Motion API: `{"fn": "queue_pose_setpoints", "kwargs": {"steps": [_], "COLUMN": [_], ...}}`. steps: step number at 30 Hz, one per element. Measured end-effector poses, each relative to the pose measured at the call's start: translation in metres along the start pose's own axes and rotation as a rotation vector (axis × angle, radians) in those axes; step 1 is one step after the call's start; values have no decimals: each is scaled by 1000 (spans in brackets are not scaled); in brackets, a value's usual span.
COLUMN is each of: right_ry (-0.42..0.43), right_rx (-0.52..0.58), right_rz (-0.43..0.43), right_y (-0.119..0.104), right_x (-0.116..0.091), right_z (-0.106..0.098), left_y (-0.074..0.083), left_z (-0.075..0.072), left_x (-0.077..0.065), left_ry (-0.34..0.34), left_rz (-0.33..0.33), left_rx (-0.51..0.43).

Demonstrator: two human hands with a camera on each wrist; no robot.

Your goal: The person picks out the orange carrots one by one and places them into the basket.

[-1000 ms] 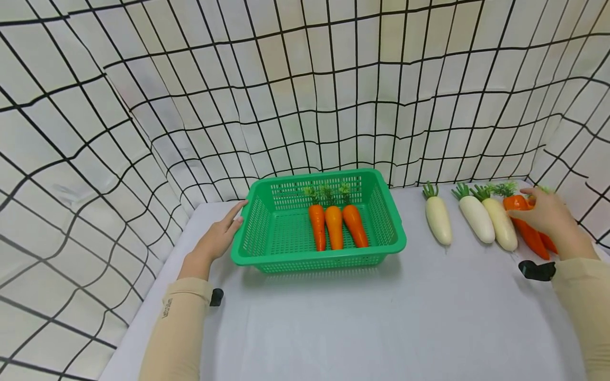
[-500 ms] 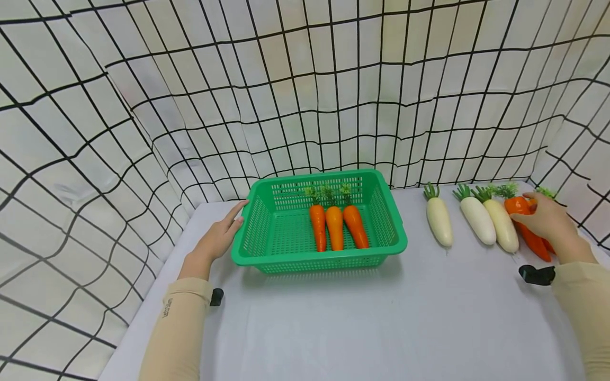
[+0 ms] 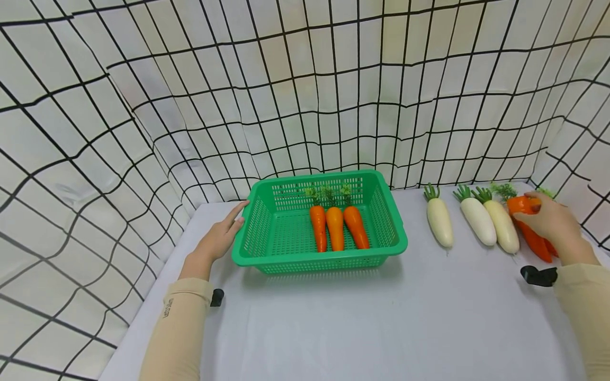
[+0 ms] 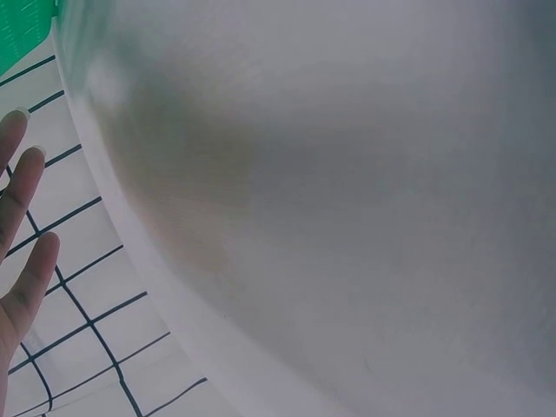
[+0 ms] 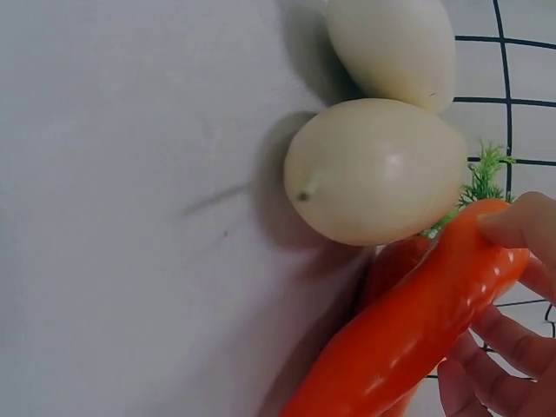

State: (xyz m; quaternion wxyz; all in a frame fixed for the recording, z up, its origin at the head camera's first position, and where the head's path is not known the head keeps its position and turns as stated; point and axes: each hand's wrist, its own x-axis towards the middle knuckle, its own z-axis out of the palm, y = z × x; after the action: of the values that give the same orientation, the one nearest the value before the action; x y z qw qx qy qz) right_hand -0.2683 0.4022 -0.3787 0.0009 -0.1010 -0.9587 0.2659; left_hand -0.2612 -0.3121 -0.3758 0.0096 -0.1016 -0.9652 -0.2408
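Observation:
Far right in the head view, my right hand (image 3: 555,222) pinches an orange carrot (image 3: 531,238) near its leafy end. In the right wrist view the thumb presses on top of this carrot (image 5: 408,321), with fingers behind and below it. Another carrot (image 5: 393,265) shows partly behind it, mostly hidden. My left hand (image 3: 218,238) touches the left rim of a green plastic basket (image 3: 319,259), its fingers extended. Inside that basket lie three carrots (image 3: 335,225) side by side, leaves toward the back. The left wrist view catches only the left fingers (image 4: 22,204).
Three white radishes lie left of the right hand: one apart (image 3: 439,222), then two close together (image 3: 478,221). A white cloth-covered table (image 3: 343,323) extends in front. White walls with black grid netting (image 3: 333,106) enclose the back and sides.
My right hand has closed on the carrot's upper end and shifted it slightly, tilting it. The left hand and basket stay put.

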Motion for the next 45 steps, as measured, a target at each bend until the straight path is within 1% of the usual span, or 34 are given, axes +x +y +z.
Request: {"fn": "queue_pose_setpoints", "kwargs": {"steps": [3,9,15,21,26,32,35,45], "right_ry": [23,65,80,96,124,119,110,23], "right_rx": [9,75,101,166,202,290,309,345], "right_rz": [-1,0,-11,-38,-71,-117,-138,-220], "right_y": [-3,-11,-18,-27,-42,-62,-73,-108], "right_x": [-1,-3,-3,-1,-3,-7,-8,-7], "right_z": [-4,-9,-12,-14,-17,-20,-18,-16], "left_y": [0,1,2,1,0,0,-1,0], "left_z": [0,-1,-1,-1,-1,0,0,0], "left_x": [0,-1,-1,-1,-1,0,0,0], "left_ry": [2,3,-1,-7,-6,-7,-8,-4], "left_rz": [1,8,2,3,2,1,0,1], "left_rx": [-3,-5,1,3,5,1,4,4]}}
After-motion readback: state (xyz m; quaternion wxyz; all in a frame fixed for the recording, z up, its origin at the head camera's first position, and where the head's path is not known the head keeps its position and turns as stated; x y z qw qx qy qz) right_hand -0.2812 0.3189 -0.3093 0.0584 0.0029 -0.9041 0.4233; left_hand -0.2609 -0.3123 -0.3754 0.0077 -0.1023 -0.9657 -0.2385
